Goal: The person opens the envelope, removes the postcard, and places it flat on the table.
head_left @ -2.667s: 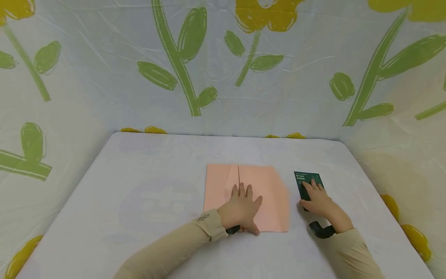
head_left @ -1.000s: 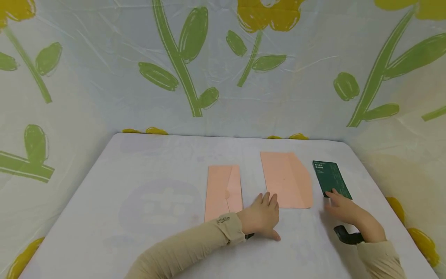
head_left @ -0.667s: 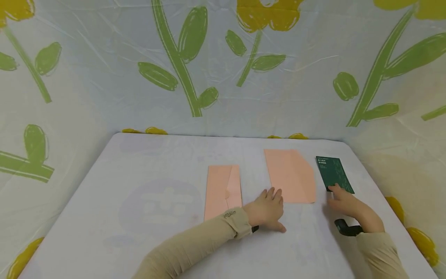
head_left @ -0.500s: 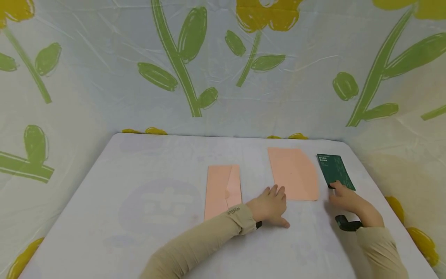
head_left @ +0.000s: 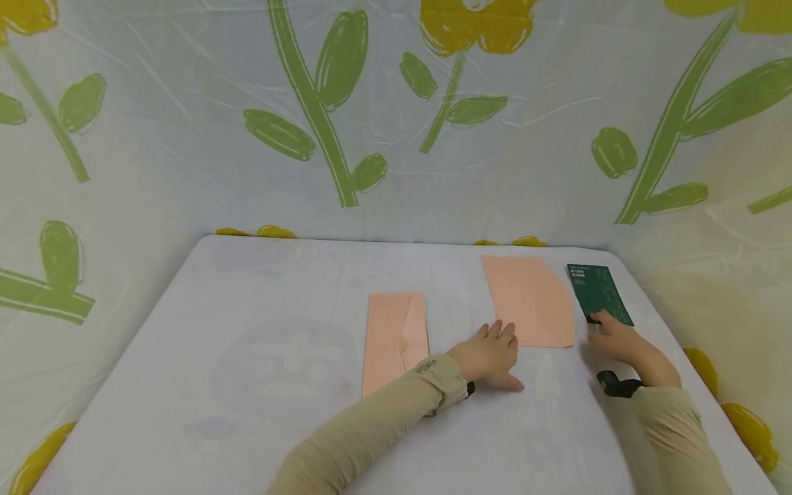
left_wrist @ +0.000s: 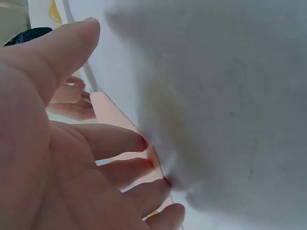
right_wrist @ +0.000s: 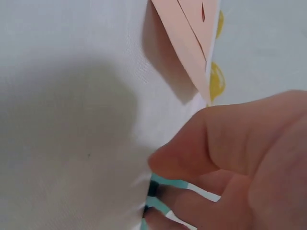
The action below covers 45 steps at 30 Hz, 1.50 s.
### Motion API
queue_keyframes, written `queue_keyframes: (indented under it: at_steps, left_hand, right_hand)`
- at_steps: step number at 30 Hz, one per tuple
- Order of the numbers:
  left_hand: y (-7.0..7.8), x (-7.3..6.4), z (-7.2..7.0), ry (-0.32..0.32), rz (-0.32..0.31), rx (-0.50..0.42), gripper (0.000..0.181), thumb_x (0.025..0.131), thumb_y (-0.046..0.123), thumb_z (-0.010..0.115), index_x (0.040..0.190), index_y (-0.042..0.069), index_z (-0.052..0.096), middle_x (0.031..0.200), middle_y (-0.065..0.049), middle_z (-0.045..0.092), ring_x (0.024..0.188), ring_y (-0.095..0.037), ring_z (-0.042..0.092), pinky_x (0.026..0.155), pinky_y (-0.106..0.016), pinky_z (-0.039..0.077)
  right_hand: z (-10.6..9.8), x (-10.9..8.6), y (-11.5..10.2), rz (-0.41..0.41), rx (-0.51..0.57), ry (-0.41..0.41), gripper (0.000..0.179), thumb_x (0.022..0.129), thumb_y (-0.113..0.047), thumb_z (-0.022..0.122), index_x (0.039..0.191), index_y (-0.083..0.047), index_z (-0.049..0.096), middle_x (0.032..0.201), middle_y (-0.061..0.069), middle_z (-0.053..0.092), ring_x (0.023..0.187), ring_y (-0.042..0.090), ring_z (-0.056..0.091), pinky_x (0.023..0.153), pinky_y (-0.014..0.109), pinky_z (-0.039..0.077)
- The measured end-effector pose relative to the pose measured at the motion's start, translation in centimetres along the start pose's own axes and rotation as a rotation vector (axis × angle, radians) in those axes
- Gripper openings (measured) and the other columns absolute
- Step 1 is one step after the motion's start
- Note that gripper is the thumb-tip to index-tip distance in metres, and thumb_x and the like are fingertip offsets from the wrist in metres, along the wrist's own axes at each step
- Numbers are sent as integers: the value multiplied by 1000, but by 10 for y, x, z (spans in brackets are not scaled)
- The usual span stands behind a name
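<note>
Splaying, left grip (head_left: 489, 356) touches pink envelope's (head_left: 533, 299) near-left corner; loose right grip (head_left: 634, 349) touches card (head_left: 599, 291).

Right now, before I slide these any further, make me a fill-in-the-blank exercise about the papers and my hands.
1. The card that the right hand touches is ____ in colour.
2. The hand at the near edge of the pink paper beside that card is the person's ____ one.
3. From the person's view, the card lies to the ____ of that paper.
4. Pink papers on the table number ____ in all.

Missing words: green; left; right; two.
</note>
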<state>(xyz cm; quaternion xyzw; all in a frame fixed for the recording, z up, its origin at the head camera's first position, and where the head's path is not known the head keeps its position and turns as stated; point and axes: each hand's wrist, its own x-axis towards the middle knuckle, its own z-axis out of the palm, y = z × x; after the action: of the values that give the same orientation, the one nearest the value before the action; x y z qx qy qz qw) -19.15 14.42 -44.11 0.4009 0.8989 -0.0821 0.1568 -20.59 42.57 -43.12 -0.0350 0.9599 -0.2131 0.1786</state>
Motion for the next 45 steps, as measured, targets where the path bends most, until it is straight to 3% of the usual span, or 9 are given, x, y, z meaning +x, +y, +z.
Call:
queue_keyframes:
  at_steps: [5,12,21,28,33,45]
  left_hand:
    - [-1,7,0,0,5,-43,87,93,69,46,158,14,27,165,-1,11,151,-22,11,119,-34,17]
    - [0,13,2,-7,-8,-85,88,93,69,47,158,15,24,166,0,8,152,-20,7,119,-33,14]
    - [0,11,3,-16,5,-124,90,93,69,47,160,16,19,166,0,3,152,-20,2,120,-34,12]
    - [2,11,2,-17,17,-116,90,93,70,46,160,18,16,166,1,0,152,-21,-1,120,-34,11]
    - [1,11,2,-15,20,-105,89,93,69,45,160,18,17,166,1,1,152,-20,0,120,-33,11]
    - [-1,8,0,-26,17,-95,89,93,70,44,160,18,15,166,0,0,152,-20,-1,120,-32,10]
  right_hand:
    - [-3,4,4,10,7,14,61,96,-15,45,137,25,24,141,54,11,128,69,20,101,73,26]
    - [-4,6,7,-6,-22,52,57,95,-15,44,136,22,29,140,52,20,124,68,30,96,71,35]
    - [-2,8,12,-37,1,83,58,95,-12,43,137,24,27,141,54,11,129,69,17,101,74,23]
    - [-2,10,15,-56,-34,105,56,94,-10,46,134,26,31,139,55,14,129,70,15,101,76,20]
    - [-2,9,14,-28,-9,78,58,96,-13,45,136,25,28,142,53,11,130,69,14,102,75,19]
    - [-1,5,18,-46,-44,83,56,97,-14,45,137,22,30,145,48,15,124,68,30,99,72,30]
